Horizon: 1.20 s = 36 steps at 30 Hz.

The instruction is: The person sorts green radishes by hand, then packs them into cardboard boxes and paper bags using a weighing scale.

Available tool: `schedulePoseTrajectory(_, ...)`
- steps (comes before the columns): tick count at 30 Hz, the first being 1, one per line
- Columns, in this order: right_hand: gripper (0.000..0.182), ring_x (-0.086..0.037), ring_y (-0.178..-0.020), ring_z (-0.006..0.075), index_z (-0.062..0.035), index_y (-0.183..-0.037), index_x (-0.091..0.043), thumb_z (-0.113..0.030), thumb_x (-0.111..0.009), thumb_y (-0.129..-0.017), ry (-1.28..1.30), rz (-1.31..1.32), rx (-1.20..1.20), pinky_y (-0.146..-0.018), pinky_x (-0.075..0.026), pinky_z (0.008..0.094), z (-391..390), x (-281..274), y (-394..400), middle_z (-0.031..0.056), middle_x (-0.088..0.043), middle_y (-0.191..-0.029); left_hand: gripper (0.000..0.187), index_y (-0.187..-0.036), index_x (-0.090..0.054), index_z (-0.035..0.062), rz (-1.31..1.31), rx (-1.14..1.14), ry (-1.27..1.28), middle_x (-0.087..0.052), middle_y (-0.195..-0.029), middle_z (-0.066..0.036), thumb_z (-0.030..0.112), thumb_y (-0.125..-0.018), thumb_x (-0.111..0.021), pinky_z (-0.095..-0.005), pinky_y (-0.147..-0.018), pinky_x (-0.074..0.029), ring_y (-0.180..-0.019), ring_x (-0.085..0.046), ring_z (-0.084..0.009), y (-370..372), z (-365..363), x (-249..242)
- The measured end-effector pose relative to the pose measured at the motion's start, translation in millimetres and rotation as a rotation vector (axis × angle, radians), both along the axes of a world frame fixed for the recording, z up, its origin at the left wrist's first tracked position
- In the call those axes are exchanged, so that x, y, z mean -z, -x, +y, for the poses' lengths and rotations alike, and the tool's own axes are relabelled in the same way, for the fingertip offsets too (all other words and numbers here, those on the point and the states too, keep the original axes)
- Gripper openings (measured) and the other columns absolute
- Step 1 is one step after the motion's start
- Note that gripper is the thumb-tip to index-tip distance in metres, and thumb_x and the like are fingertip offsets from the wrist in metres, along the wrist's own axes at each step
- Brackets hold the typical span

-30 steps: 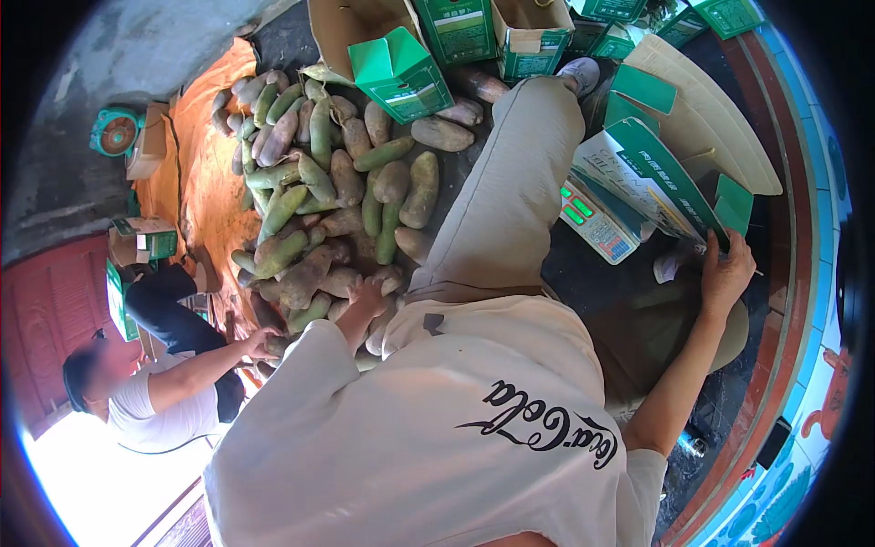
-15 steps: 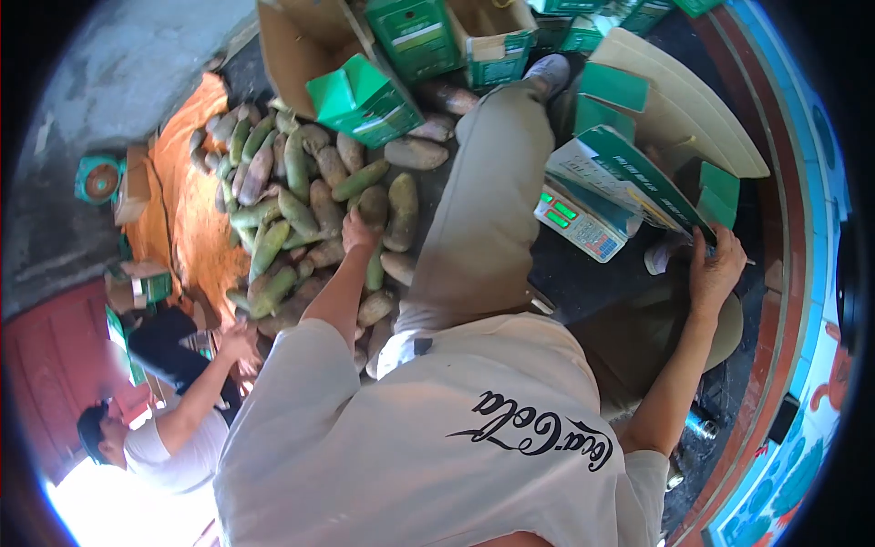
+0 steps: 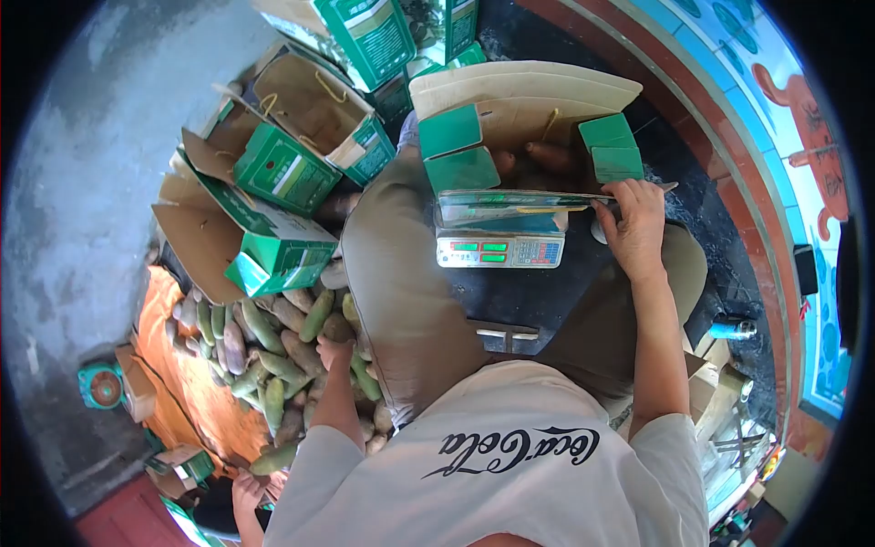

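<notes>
My left hand is closed on a brownish vegetable at the right side of the pile of long green and purplish vegetables. With my right hand I pinch the edge of the near flap of an open green carton. Inside that carton lie a few reddish-brown vegetables. Just below the flap, a white digital scale shows lit green displays; the carton partly hides it.
Open green cartons stand at the upper left. An orange sheet lies under the pile, beside a teal dial scale. A co-worker's hand is at the lower left. A blue can lies at the right.
The view has turned toward the carton on the scale, showing its inside. My hands keep their holds. A co-worker's hand is now by a green vegetable at the pile's lower edge.
</notes>
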State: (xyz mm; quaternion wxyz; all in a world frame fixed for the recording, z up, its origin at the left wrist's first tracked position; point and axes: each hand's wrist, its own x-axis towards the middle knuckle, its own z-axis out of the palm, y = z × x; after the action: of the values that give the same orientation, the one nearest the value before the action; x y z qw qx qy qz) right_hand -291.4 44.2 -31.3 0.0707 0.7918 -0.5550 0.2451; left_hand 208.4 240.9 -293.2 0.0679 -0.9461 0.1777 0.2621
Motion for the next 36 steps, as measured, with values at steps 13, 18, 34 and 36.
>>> schedulePoseTrajectory(13,0.025,-0.055,-0.081,0.0267,-0.0091,-0.083,-0.057,-0.009,-0.074,-0.064,-0.013,-0.065,-0.005,-0.078,-0.04,0.0391,6.0,0.1,4.8,0.0061,-0.057,-0.08,0.062,-0.123,-0.052,0.0137,0.968,-0.822,0.623,-0.061,-0.111,-0.009,0.037,-0.071,-0.076,-0.0408,-0.073,-0.048,-0.093,-0.059,-0.024,-23.3,72.6,-1.5)
schedulePoseTrajectory(18,0.024,-0.055,-0.081,0.0273,-0.0083,-0.08,-0.056,-0.01,-0.074,-0.065,0.01,-0.071,-0.021,-0.076,-0.039,0.0395,7.7,0.2,6.5,0.0067,-0.057,-0.078,0.057,-0.122,-0.053,0.0167,1.007,-0.689,0.934,-0.06,-0.114,-0.005,0.036,-0.074,-0.075,-0.0385,-0.074,-0.047,-0.099,-0.057,-0.0238,11.6,46.0,-99.9)
schedulePoseTrajectory(34,0.021,-0.057,-0.082,0.0243,-0.0096,-0.08,-0.058,-0.015,-0.074,-0.067,0.024,-0.081,-0.05,-0.08,-0.04,0.0374,16.0,8.9,18.5,0.0058,-0.059,-0.078,0.074,-0.133,-0.04,-0.0031,1.1,0.343,1.308,-0.053,-0.126,-0.015,0.023,-0.073,-0.074,-0.0386,-0.1,-0.039,-0.115,-0.052,-0.0251,156.7,-133.1,-307.2)
schedulePoseTrajectory(36,0.021,-0.057,-0.082,0.0245,-0.0096,-0.08,-0.058,-0.014,-0.074,-0.066,0.02,-0.087,-0.049,-0.08,-0.039,0.0376,16.6,9.1,18.7,0.0061,-0.058,-0.078,0.072,-0.132,-0.041,-0.0042,1.084,0.399,1.254,-0.054,-0.123,-0.015,0.018,-0.073,-0.075,-0.0364,-0.1,-0.039,-0.113,-0.052,-0.0236,181.7,-152.8,-312.7)
